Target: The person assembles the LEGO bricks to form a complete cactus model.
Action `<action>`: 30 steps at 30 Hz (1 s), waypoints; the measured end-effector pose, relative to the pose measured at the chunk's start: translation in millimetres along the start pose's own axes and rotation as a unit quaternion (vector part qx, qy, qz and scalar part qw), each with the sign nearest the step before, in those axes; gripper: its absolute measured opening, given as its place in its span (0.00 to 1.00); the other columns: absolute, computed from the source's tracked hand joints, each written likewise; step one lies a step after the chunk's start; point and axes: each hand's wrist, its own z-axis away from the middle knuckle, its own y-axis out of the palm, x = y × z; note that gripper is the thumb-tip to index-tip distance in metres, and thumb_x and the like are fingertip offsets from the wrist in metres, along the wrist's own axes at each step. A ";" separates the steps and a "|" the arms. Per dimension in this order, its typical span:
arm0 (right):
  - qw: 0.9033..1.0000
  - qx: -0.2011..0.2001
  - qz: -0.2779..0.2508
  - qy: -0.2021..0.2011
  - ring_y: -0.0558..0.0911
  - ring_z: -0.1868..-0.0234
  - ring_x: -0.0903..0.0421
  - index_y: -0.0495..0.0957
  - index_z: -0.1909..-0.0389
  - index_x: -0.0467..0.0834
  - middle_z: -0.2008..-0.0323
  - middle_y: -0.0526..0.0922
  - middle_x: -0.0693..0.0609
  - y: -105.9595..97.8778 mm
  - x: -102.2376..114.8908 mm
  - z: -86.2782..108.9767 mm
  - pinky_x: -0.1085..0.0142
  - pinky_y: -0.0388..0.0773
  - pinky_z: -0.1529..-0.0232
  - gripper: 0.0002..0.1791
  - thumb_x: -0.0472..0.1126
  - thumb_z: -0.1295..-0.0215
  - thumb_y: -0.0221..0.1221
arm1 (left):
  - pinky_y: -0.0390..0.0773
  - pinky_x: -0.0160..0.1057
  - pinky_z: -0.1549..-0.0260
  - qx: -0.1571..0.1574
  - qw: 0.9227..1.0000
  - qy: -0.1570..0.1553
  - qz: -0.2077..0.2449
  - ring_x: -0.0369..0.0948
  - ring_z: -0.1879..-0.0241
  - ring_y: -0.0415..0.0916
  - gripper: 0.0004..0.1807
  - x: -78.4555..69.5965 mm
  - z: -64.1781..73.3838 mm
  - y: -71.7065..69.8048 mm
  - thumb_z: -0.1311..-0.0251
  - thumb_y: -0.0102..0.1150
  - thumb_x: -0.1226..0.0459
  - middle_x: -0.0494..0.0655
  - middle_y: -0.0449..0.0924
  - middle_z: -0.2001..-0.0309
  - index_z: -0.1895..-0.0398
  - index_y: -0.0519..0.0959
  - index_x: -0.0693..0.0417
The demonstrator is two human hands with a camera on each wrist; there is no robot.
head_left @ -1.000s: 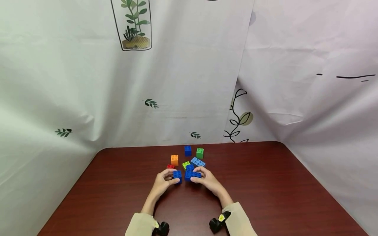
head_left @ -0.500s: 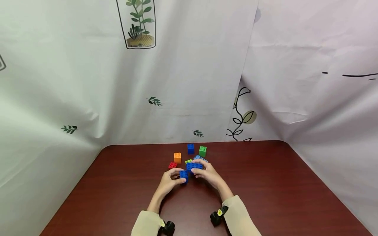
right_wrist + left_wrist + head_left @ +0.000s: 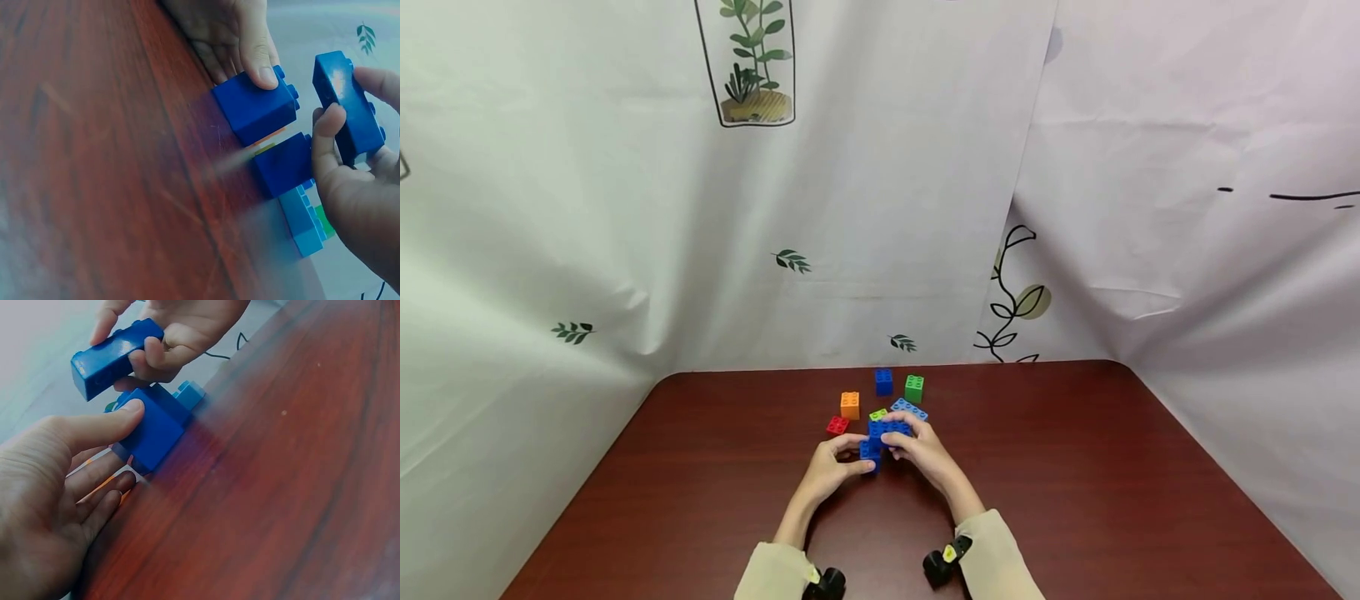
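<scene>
My left hand pinches a square blue toy brick between thumb and fingers, low over the table. In my right hand is a longer blue brick, held by the thumb and fingertips with its studs facing up. The long brick is raised above the left hand's brick, and a gap shows between them in both wrist views. Another blue brick stands on the table just beyond the left hand's brick, under the right hand; in the head view it is mostly hidden.
Past the hands on the brown table lie a red brick, an orange brick, a lime brick, a light blue brick, a green brick and a dark blue brick. A pale cloth hangs behind.
The left hand has moved right with its square brick. The right hand has lifted the long brick away from the person, then shifted it slightly back towards the left hand's brick.
</scene>
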 end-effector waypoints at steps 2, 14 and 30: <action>1.000 -0.005 0.017 -0.004 0.73 0.69 0.59 0.71 0.44 0.32 0.65 0.73 0.53 -0.7 -0.4 0.1 0.71 0.74 0.68 0.21 0.38 0.34 0.59 | 0.80 0.35 0.55 0.003 1.000 0.005 -0.003 0.43 0.57 0.81 0.21 -0.3 0.1 -0.2 0.48 0.71 0.64 0.59 0.85 0.55 0.50 0.81 0.62; 0.999 0.010 0.033 -0.023 0.72 0.75 0.62 0.70 0.43 0.32 0.72 0.71 0.54 -0.9 -1.8 3.8 0.72 0.73 0.69 0.22 0.39 0.33 0.60 | 0.77 0.31 0.65 0.001 1.000 0.000 -0.008 0.37 0.66 0.76 0.22 0.6 0.7 2.4 0.50 0.73 0.64 0.59 0.85 0.58 0.51 0.81 0.63; 0.997 -0.061 0.042 0.029 0.71 0.78 0.61 0.72 0.47 0.32 0.77 0.71 0.53 4.5 1.1 -1.8 0.72 0.70 0.74 0.21 0.42 0.34 0.61 | 0.76 0.30 0.73 0.021 1.000 -0.013 0.019 0.36 0.73 0.75 0.25 -0.8 -3.5 7.3 0.50 0.73 0.64 0.59 0.83 0.60 0.48 0.79 0.65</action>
